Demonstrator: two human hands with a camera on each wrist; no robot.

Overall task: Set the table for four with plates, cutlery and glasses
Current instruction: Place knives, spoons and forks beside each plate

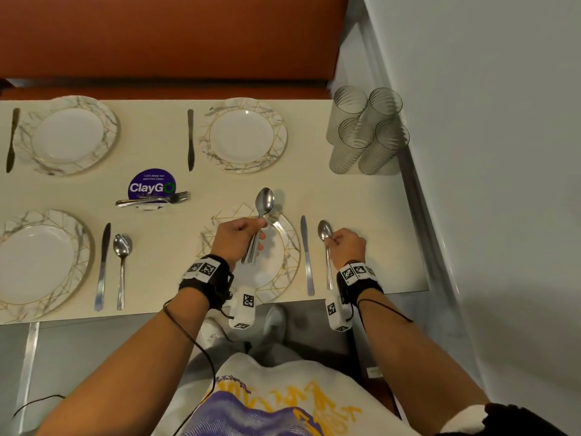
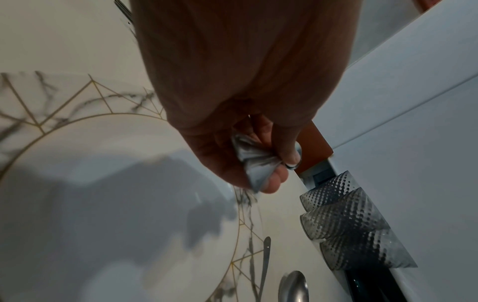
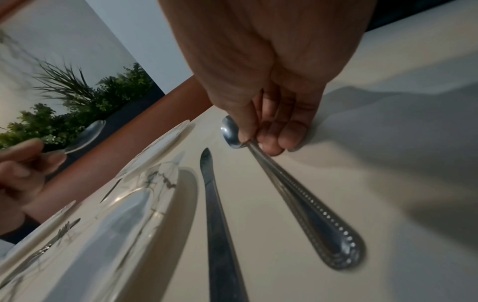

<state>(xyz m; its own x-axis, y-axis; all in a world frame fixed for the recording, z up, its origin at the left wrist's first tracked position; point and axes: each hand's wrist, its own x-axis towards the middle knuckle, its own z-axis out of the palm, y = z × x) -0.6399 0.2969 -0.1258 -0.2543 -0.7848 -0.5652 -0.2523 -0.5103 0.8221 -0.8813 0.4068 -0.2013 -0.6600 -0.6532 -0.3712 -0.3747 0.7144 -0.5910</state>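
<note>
My left hand [image 1: 242,237] grips a bundle of spoons [image 1: 264,201] by their handles [image 2: 254,163], bowls pointing away, above the near right plate [image 1: 283,269]. My right hand [image 1: 344,247] pinches another spoon [image 1: 325,231] by the neck, just below the bowl. That spoon's beaded handle [image 3: 318,216] lies on the table to the right of a knife [image 1: 306,256], which sits beside the same plate. In the right wrist view the thumb and fingers [image 3: 269,141] close on the spoon's neck, with the knife [image 3: 220,224] alongside.
The near left plate [image 1: 37,262] has a knife [image 1: 103,265] and spoon [image 1: 122,247]. Two far plates [image 1: 246,135] [image 1: 67,135] each have a knife to their left. Forks [image 1: 154,199] lie on a purple sticker mid-table. Several ribbed glasses [image 1: 364,130] stand at the far right by the wall.
</note>
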